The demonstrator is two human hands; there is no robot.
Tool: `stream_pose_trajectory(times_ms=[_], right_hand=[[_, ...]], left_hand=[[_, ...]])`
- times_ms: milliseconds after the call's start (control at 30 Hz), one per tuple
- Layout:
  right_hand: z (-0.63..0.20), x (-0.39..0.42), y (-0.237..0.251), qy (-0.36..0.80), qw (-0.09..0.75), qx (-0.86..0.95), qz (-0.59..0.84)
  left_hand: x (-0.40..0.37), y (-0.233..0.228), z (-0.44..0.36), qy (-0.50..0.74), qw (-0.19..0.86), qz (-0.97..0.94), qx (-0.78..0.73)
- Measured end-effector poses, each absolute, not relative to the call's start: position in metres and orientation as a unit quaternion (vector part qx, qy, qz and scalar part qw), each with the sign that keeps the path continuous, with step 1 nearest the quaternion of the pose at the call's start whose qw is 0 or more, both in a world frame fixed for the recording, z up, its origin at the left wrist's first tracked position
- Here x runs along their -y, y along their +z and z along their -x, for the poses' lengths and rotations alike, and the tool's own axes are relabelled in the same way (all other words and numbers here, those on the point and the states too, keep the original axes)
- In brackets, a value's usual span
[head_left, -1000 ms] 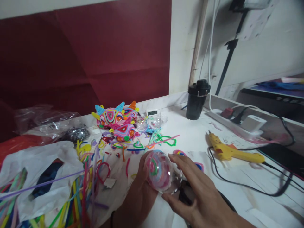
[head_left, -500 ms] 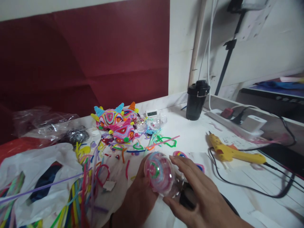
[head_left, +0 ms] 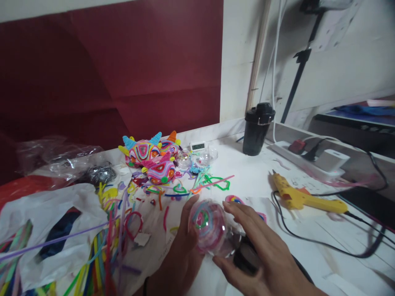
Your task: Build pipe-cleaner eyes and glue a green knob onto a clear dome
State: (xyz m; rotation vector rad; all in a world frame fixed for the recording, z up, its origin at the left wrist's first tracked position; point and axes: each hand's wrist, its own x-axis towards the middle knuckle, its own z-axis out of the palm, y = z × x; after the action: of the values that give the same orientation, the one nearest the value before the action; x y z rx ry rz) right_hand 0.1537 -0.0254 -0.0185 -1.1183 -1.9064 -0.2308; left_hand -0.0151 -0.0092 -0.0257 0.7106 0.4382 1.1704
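Note:
A clear plastic ball (head_left: pixel 207 224) with coiled pink, blue and green strands showing through it is between my hands, above the table. My left hand (head_left: pixel 182 250) is closed around its left side. On the other side, the thumb and fingers of my right hand (head_left: pixel 259 246) curve around its clear right part, which glints and is partly covered. Just under my right palm is a round black object (head_left: pixel 247 255), mostly hidden. A flat multicoloured coil piece (head_left: pixel 234 200) lies behind my right fingertips.
Finished-looking horned figures (head_left: pixel 160 169) of coiled strands stand at the back, with scattered scraps around them. Left are bundled colourful pipe cleaners (head_left: pixel 95 263) and a white plastic bag (head_left: pixel 27 209). Right are a yellow glue gun (head_left: pixel 296 197) with its cord, a power strip (head_left: pixel 308 162) and a black cup (head_left: pixel 256 133).
The ball has turned slightly, so the green coil faces me differently. My left fingers have risen a little along its side. The right hand stays nearly in place.

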Motion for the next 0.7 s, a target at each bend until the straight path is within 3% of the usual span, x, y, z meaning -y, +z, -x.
stream_pose_trajectory(times_ms=[467,700], right_hand=[[-0.150,0.027,-0.022,-0.112,0.427,0.775,0.452],[-0.151,0.025,-0.025,-0.116,0.416,0.784,0.446]], left_hand=[[-0.010,-0.066,0.011,0.568,0.710,-0.361,-0.207],[0.006,-0.042,0.007,0.554,0.741,-0.318,-0.206]])
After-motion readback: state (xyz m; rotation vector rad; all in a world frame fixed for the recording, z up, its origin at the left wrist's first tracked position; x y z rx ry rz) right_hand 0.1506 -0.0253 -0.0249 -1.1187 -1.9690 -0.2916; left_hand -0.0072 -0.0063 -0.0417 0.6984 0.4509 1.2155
